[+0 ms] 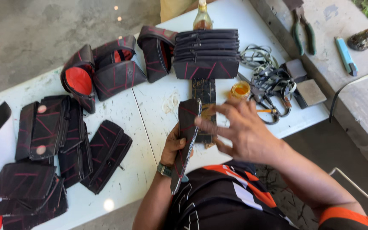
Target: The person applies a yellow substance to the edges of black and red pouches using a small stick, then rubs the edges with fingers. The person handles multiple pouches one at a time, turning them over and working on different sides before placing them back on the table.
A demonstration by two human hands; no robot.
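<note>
1. A flat black rubber pouch piece with thin red stitched lines (186, 140) stood on edge above the near rim of the tabletop, its long side running from the person's lap up toward the middle of the table.
2. The left hand (173, 147) was closed around the lower half of that piece, thumb on the near face, a dark wristwatch (164, 170) on the wrist.
3. The right hand (241, 132) was spread open and held nothing; its fingertips (201, 122) touched the upper edge of the piece.
4. Just behind the piece lay a narrow dark strip of board (204, 91) on the white folding tabletop (150, 106).
5. Beside the strip sat a small open jar of amber glue (240, 89), and next to it a tangle of black cords with scissors (273, 85).
6. Farther back stood a stack of finished black zip pouches (206, 53), with a brown glass bottle (202, 17) behind it.
7. To the left of the stack, three open black pouches with red lining (103, 70) stood upright.
8. On the left part of the tabletop lay several flat black pouches with red lines (64, 140), overlapping one another.
9. On the concrete ledge to the right lay green-handled pliers (303, 30) and a light blue utility knife (346, 55), well apart from both hands.
</note>
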